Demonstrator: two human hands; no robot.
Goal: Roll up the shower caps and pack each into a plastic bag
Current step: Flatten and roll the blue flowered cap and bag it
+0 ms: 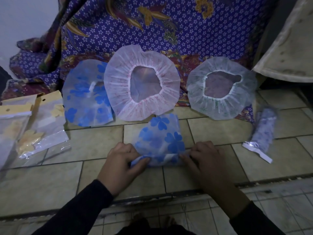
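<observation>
Floor-level packing: a person's left hand (pixel 122 159) and right hand (pixel 202 157) pinch the near, rolled edge of a folded blue-flowered cap (pixel 160 139) on a tiled floor (pixel 94 145), fingers curled over either end of the roll. From it, a pink cap (pixel 116 85) lies open at 12 o'clock, a flat blue cap (pixel 84 102) at 10 o'clock and a green cap (pixel 220 109) at 1 o'clock. A packed bag (pixel 262 131) lies at 3 o'clock, spare bags (pixel 33 126) at 9 o'clock, with patterned cloth (pixel 152 31) behind.

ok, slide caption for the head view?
Left hand and right hand roll a blue-flowered translucent shower cap on beige floor tiles.
</observation>
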